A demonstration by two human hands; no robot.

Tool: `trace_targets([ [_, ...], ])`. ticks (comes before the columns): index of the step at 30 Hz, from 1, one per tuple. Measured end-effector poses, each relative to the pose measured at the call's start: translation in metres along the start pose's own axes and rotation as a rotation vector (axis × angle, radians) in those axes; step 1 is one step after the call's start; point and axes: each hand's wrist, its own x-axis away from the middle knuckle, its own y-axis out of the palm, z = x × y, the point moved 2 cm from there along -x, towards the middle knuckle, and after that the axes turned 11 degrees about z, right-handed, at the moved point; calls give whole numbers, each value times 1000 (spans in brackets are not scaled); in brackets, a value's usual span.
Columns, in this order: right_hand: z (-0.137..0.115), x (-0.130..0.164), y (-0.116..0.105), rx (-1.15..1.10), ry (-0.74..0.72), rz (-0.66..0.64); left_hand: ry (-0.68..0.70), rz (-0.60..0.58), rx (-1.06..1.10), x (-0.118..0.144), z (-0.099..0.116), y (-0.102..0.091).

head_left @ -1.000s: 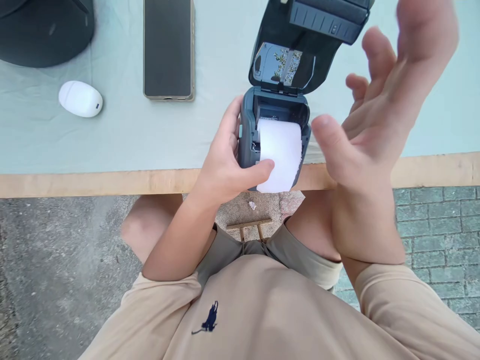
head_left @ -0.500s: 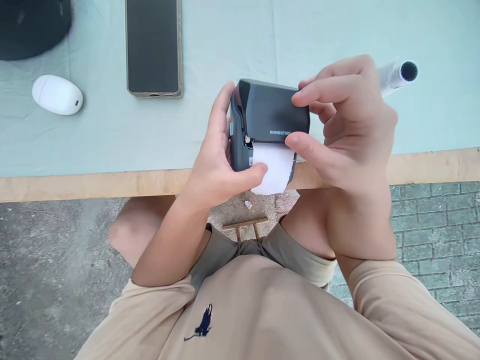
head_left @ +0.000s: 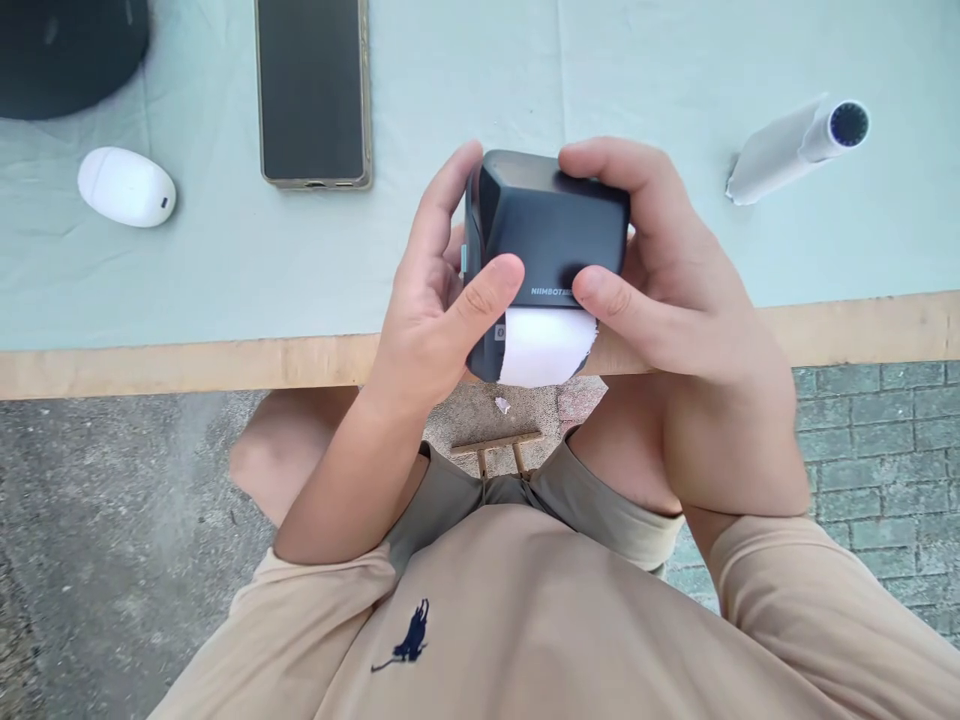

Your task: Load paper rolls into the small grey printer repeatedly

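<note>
A dark label printer [head_left: 555, 235] marked NIIMBOT is held up over the table's front edge, between both hands. From its slot a strip of white label paper [head_left: 547, 350] hangs out toward me, its right edge ragged. My left hand [head_left: 442, 290] wraps the printer's left side, thumb pressed on the lid near its front corner. My right hand [head_left: 667, 270] grips the right side, with the index finger on top of the lid and the thumb at its front edge by the lettering. The lid lies down against the body. The other fingertips are hidden behind the printer.
On the pale green cloth [head_left: 465, 70] lie a phone [head_left: 313, 95], a white oval device [head_left: 127, 187] and a white paper roll [head_left: 787, 150] with a dark-ended core. A black object [head_left: 67, 50] stands at the far left. The table's wooden edge [head_left: 187, 368] runs below the hands.
The printer's lid has gone down onto the body. My left thumb has moved from the paper up onto the lid. My right hand has closed around the right side.
</note>
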Motion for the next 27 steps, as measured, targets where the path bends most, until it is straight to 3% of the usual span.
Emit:
trace_targets([
  [4,-1,0,1,-13,3,15,-26,31,-11,3,5,5],
  [12,-10,2,5,178,-13,43,-21,-150,128,-2,0,-7],
  [18,-4,-1,4,145,-36,51,-73,-50,88,1,3,-3],
  [22,-1,0,2,80,-2,134,-96,11,158,2,7,2],
  [27,0,0,3,10,-54,221,-123,97,87,-1,7,2],
])
